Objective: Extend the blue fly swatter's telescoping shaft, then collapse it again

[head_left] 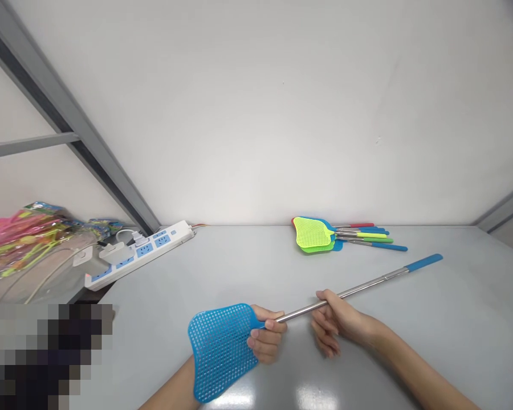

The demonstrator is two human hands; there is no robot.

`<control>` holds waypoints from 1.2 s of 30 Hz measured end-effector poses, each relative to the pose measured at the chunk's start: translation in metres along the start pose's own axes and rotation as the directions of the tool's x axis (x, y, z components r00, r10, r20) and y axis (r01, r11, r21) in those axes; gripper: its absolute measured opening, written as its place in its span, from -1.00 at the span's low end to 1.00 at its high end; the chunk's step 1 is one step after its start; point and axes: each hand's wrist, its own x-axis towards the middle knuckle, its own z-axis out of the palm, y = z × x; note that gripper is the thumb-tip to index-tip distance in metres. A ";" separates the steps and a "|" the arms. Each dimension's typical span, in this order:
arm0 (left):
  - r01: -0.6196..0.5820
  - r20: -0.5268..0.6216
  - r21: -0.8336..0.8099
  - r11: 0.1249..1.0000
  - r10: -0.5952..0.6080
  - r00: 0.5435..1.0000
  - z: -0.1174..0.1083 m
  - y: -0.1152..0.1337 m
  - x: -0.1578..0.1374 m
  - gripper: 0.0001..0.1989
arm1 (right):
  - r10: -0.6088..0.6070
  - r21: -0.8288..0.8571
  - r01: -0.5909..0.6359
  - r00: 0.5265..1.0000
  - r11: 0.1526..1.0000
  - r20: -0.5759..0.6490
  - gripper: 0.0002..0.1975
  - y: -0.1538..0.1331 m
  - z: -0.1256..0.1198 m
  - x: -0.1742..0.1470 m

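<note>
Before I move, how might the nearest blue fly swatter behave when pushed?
Its perforated blue head looks thin, so it probably flexes. The straight metal shaft seems fairly stiff, though its stepped sections might slide if pushed endwise.

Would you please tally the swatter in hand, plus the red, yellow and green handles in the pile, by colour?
Blue swatter in hand: 1
Red handle: 1
Yellow handle: 1
Green handle: 1
Total: 4
</note>
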 end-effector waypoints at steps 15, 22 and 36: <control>-0.039 0.046 0.025 0.999 0.038 0.998 0.004 -0.002 0.005 -0.69 | -0.114 -0.122 0.092 0.976 0.988 -0.186 -0.44 -0.018 0.014 -0.001; -0.055 0.043 -0.001 0.998 0.055 0.998 0.008 -0.001 0.006 -0.66 | -0.250 -0.103 0.230 0.832 0.968 -0.495 -0.61 -0.022 0.014 0.005; -0.302 0.150 0.108 0.947 0.284 0.947 -0.006 0.000 0.011 -0.56 | -0.372 0.067 0.581 0.601 0.811 -0.708 -0.81 -0.050 -0.026 -0.021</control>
